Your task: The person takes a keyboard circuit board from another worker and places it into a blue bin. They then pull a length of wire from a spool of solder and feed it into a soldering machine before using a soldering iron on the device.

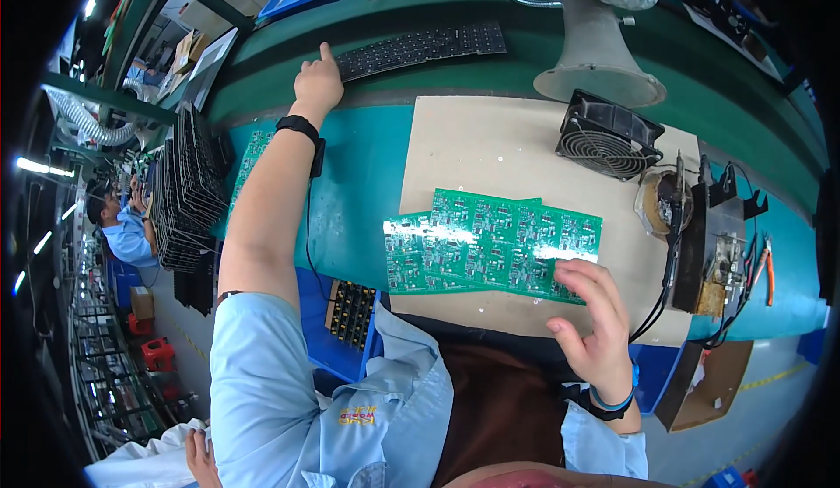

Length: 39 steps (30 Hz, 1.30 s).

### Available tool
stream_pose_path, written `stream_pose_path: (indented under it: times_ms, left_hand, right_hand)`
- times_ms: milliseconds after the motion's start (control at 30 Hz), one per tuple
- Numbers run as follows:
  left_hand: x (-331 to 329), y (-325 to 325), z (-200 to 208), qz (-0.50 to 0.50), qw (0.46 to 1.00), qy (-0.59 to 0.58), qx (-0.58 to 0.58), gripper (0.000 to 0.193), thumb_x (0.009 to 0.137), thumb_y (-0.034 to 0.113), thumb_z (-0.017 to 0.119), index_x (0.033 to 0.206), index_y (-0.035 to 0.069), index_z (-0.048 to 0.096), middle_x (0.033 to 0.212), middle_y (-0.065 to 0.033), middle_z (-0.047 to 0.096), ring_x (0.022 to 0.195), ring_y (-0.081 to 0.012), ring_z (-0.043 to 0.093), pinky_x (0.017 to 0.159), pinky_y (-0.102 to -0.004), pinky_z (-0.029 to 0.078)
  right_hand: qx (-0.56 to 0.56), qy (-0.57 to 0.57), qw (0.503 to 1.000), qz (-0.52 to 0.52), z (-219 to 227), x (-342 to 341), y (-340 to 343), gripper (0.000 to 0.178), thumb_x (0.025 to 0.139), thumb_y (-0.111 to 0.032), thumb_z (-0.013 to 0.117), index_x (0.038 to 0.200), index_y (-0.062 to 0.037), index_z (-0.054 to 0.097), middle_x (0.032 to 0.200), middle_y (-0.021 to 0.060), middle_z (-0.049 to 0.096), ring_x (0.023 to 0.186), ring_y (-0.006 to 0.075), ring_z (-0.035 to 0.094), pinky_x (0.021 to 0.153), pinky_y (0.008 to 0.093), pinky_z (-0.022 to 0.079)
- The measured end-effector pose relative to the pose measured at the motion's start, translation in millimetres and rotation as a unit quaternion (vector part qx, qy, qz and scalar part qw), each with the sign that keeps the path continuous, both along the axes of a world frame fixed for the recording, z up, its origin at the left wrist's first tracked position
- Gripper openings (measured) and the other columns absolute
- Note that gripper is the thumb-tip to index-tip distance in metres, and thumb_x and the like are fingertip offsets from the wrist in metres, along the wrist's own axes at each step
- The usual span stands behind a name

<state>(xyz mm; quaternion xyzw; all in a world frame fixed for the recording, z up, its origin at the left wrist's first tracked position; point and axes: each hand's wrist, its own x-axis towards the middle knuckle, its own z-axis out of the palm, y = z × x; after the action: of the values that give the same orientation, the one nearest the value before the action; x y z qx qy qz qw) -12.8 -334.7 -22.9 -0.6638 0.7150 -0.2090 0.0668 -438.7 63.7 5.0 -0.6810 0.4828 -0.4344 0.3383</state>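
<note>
On a tan sheet (472,142), overlapping green circuit boards (494,247) lie just by the right hand (577,311), its thumb and fingers parted, well apart from the left hand (318,81), index finger outstretched beside a black keyboard (429,48), grip unclear, with red-and-yellow lettering (357,415) on the blue shirt (262,357) below the teal surface (363,168).

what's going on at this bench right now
The person's left hand is stretched out beside the left end of a black keyboard; whether it touches is unclear. Their right hand, partly open, is at the near right corner of overlapping green circuit boards, which lie on a tan sheet.
</note>
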Motion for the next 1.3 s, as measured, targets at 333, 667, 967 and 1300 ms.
stream_pose_path:
  times_ms: [333, 667, 967, 1300]
  left_hand:
    - [9.6, -6.0, 27.4, 0.079, 0.982, 0.131, 0.115, 0.109, 0.076, 0.026, 0.079, 0.163, -0.002, 0.019, 0.136, -0.0280, 0.063, 0.128, -0.0418, 0.060, 0.107, -0.0437, 0.051]
    - [42.5, -22.4, 27.2, 0.085, 0.920, 0.336, 0.181, 0.118, 0.067, 0.015, 0.093, 0.162, -0.003, 0.025, 0.142, -0.0280, 0.060, 0.132, -0.0367, 0.059, 0.114, -0.0386, 0.044]
    - [47.8, -27.3, 20.3, 0.102, 0.902, 0.387, 0.163, 0.109, 0.072, 0.008, 0.091, 0.161, -0.003, 0.029, 0.137, -0.0248, 0.064, 0.126, -0.0334, 0.064, 0.110, -0.0382, 0.047]
    - [30.2, -14.4, 15.5, 0.064, 0.961, 0.258, 0.077, 0.090, 0.078, 0.019, 0.090, 0.151, -0.005, 0.044, 0.132, -0.0253, 0.067, 0.123, -0.0383, 0.065, 0.105, -0.0420, 0.051]
  right_hand:
    - [-0.012, -0.016, 1.000, -0.003, -2.3, -4.1, -2.2, 0.048, 0.084, -0.010, 0.079, 0.128, 0.0030, 0.063, 0.131, 0.0203, 0.063, 0.120, 0.0357, 0.063, 0.101, 0.0415, 0.053]
    - [-0.012, -0.024, 1.000, -0.007, -7.9, -6.6, 0.1, 0.051, 0.084, -0.005, 0.078, 0.131, 0.0031, 0.061, 0.134, 0.0208, 0.061, 0.113, 0.0327, 0.068, 0.095, 0.0390, 0.055]
    - [0.008, -0.031, 0.999, -0.015, -5.4, -3.4, -0.1, 0.056, 0.079, 0.000, 0.081, 0.132, -0.0005, 0.062, 0.133, 0.0202, 0.062, 0.119, 0.0373, 0.064, 0.100, 0.0411, 0.053]
    - [0.016, -0.021, 0.999, -0.027, -5.9, -2.4, 1.4, 0.053, 0.080, 0.000, 0.079, 0.131, 0.0008, 0.062, 0.132, 0.0203, 0.062, 0.118, 0.0368, 0.065, 0.100, 0.0408, 0.053]
